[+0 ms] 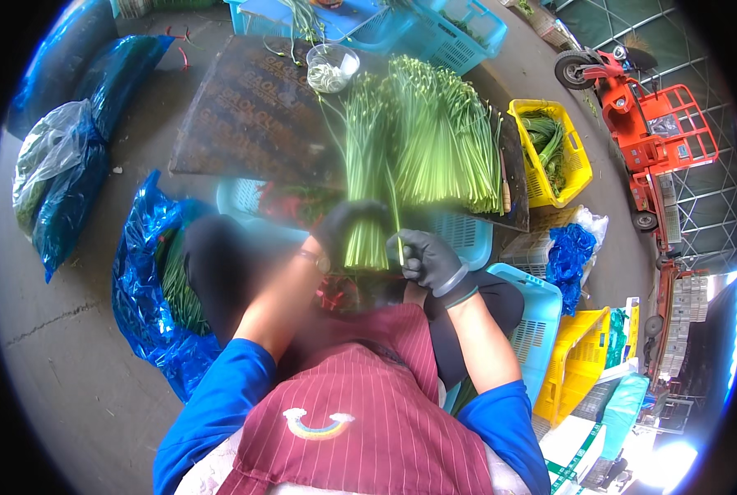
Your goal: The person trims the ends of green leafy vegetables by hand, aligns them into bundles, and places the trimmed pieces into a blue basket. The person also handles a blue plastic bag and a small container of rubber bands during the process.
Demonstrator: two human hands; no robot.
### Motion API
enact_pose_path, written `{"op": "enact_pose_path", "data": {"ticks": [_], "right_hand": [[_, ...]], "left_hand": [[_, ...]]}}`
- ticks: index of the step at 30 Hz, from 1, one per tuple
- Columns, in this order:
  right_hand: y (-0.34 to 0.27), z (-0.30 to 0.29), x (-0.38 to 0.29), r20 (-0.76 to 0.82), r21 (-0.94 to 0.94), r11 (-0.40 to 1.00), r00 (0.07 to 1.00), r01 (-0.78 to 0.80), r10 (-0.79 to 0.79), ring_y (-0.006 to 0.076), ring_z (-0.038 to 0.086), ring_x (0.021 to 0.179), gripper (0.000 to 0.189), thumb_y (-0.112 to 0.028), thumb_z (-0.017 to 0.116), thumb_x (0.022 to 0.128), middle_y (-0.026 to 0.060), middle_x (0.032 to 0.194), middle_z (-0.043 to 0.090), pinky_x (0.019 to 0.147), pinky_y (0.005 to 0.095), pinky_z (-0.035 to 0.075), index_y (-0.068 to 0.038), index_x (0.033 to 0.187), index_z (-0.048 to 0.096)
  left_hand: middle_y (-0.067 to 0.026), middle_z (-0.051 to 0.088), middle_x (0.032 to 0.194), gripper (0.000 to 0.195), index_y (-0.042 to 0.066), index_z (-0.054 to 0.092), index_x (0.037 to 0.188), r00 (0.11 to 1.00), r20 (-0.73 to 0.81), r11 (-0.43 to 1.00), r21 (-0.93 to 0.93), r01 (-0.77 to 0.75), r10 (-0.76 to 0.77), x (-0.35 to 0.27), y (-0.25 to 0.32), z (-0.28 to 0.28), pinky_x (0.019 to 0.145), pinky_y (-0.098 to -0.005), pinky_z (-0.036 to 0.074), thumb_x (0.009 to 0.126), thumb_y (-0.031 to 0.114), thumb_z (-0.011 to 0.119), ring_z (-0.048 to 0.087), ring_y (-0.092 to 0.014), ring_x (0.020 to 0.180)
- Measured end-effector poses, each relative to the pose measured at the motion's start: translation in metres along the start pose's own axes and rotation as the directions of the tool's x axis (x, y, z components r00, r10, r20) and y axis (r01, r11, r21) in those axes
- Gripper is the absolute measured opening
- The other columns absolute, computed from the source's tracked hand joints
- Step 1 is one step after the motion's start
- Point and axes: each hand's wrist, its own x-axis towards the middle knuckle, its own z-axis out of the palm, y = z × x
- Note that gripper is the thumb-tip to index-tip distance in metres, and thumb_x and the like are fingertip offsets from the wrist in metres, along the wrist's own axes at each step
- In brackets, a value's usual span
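My left hand (351,228), in a dark glove, is closed around the lower stems of a bunch of flowering chives (368,145), buds pointing away from me. To its right, my right hand (423,257), in a dark grey glove, pinches the lower end of a single stem (397,216). A larger pile of budded stems (445,139) lies on the right part of a dark board (251,117). Near the board's far edge stands a clear round tub (332,68) with pale rings or bands inside. A slim tool with a light handle (505,192) lies right of the pile.
A yellow crate (582,164) with greens stands right of the board. Light blue crates (532,328) are beside me and beyond the board (461,52). Blue plastic bags (152,309) of greens lie at the left. A red cargo vehicle (646,130) stands farther off to the right.
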Motion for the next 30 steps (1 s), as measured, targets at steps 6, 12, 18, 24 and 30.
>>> {"op": "enact_pose_path", "data": {"ticks": [6, 12, 18, 24, 30], "right_hand": [[0.025, 0.006, 0.017, -0.081, -0.769, 0.55, 0.803, 0.327, -0.591, 0.0099, 0.048, 0.048, 0.03, -0.031, 0.065, 0.097, 0.0007, 0.061, 0.056, 0.047, 0.0274, 0.041, -0.004, 0.085, 0.068], [0.025, 0.013, 0.038, 0.059, -0.956, 0.183, 0.766, 0.227, -0.64, 0.0376, 0.063, 0.062, 0.037, -0.04, 0.064, 0.095, 0.016, 0.066, 0.062, 0.059, 0.0459, 0.048, -0.007, 0.078, 0.064], [0.037, -0.007, 0.053, -0.062, -0.71, 0.655, 0.904, 0.258, -0.422, 0.0221, 0.06, 0.053, 0.032, -0.032, 0.07, 0.091, 0.0099, 0.061, 0.06, 0.055, 0.0373, 0.047, -0.005, 0.076, 0.061], [0.052, 0.002, 0.051, -0.143, -0.698, 0.615, 0.77, 0.367, -0.622, 0.0105, 0.059, 0.053, 0.031, -0.028, 0.071, 0.091, 0.0041, 0.06, 0.06, 0.054, 0.0318, 0.047, -0.004, 0.075, 0.06], [0.055, 0.013, 0.037, -0.27, -0.475, 0.756, 0.743, 0.45, -0.612, 0.0076, 0.057, 0.052, 0.027, -0.021, 0.073, 0.093, 0.001, 0.06, 0.057, 0.05, 0.0287, 0.047, -0.003, 0.08, 0.057]], "left_hand": [[-0.0091, 0.072, 0.097, 0.03, 0.0, 0.07, 0.113, 1.0, -0.002, 1.0, 0.022, -0.006, 0.006, 0.001, -0.002, -0.004, 0.082, -0.0338, 0.056, 0.102, 0.024, 0.056, 0.068, -0.018, 0.089], [-0.009, 0.074, 0.107, 0.031, -0.002, 0.071, 0.116, 0.958, 0.083, 0.866, 0.41, -0.284, 0.275, 0.003, -0.01, -0.013, 0.094, -0.0334, 0.052, 0.102, 0.02, 0.054, 0.068, -0.017, 0.099], [-0.008, 0.074, 0.105, 0.032, -0.003, 0.071, 0.115, 0.95, 0.116, 0.765, 0.568, -0.302, 0.289, -0.004, 0.0, -0.004, 0.091, -0.0324, 0.053, 0.101, 0.018, 0.052, 0.068, -0.016, 0.096], [-0.0067, 0.071, 0.092, 0.027, -0.001, 0.072, 0.107, 0.969, 0.046, 0.829, 0.509, -0.232, 0.243, 0.01, -0.011, -0.012, 0.081, -0.0316, 0.053, 0.099, 0.016, 0.052, 0.065, -0.013, 0.085], [-0.009, 0.07, 0.09, 0.03, -0.001, 0.072, 0.106, 0.927, 0.179, 0.644, 0.674, -0.36, 0.331, 0.003, -0.001, -0.007, 0.08, -0.0321, 0.053, 0.101, 0.019, 0.05, 0.065, -0.014, 0.084]]}}
